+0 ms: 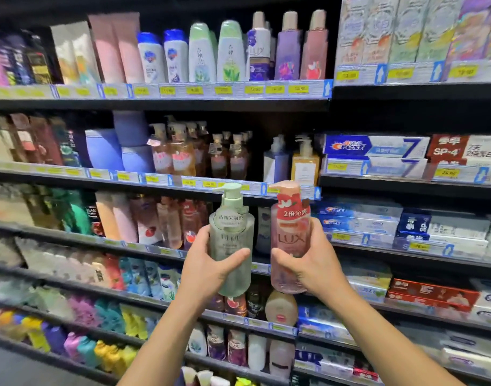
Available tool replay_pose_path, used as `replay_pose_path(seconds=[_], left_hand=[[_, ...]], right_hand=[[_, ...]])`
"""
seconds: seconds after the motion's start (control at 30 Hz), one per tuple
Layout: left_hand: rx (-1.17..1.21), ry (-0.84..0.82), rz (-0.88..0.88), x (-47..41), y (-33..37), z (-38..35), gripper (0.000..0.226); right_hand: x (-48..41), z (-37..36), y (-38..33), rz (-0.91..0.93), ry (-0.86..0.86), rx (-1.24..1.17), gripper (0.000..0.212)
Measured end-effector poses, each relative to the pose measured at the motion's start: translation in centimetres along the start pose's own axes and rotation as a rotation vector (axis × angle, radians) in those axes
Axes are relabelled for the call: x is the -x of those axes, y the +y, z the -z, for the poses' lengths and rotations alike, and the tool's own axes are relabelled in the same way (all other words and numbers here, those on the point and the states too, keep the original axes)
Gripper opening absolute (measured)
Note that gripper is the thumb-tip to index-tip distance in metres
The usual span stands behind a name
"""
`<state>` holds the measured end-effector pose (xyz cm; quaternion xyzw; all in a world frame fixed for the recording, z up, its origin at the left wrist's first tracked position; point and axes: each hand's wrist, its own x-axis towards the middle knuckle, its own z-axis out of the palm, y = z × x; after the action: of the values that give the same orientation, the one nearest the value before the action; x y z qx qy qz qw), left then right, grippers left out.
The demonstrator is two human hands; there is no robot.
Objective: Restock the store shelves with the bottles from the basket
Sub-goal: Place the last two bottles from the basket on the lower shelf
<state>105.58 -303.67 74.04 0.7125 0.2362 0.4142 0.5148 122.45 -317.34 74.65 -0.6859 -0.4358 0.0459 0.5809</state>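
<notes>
The left hand [208,264] grasps a green bottle [231,240] around its middle, with the thumb across the front. The right hand [312,263] grasps a pink bottle [290,238] in the same way. Both bottles are upright, side by side and slightly apart. They are held in the air in front of the shelves [183,105] and touch no shelf. The fingers go round the back of each bottle and are mostly hidden. "LUX" can be read on the pink bottle, but the small print on the green one is not clear. The bottles cover some goods behind them. The goods on the left side are blurred, and the price tags [194,90] cannot be read. The toothpaste boxes [375,147] on the right are cut off by the frame edge.
</notes>
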Motion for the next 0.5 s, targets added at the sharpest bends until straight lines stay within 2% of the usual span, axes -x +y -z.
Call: replay_pose_path(seconds=[0.27,0.5], left_hand=[[0.027,-0.112,-0.005,-4.6,-3.4,7.7,0.051],[0.028,-0.178,0.003,-8.3,-5.7,10.3,0.056]], right_hand=[[-1.5,-9.0,-1.5,-0.043,0.078,0.056,0.059],[-3.5,-12.0,-1.9,-0.068,0.109,0.087,0.058]])
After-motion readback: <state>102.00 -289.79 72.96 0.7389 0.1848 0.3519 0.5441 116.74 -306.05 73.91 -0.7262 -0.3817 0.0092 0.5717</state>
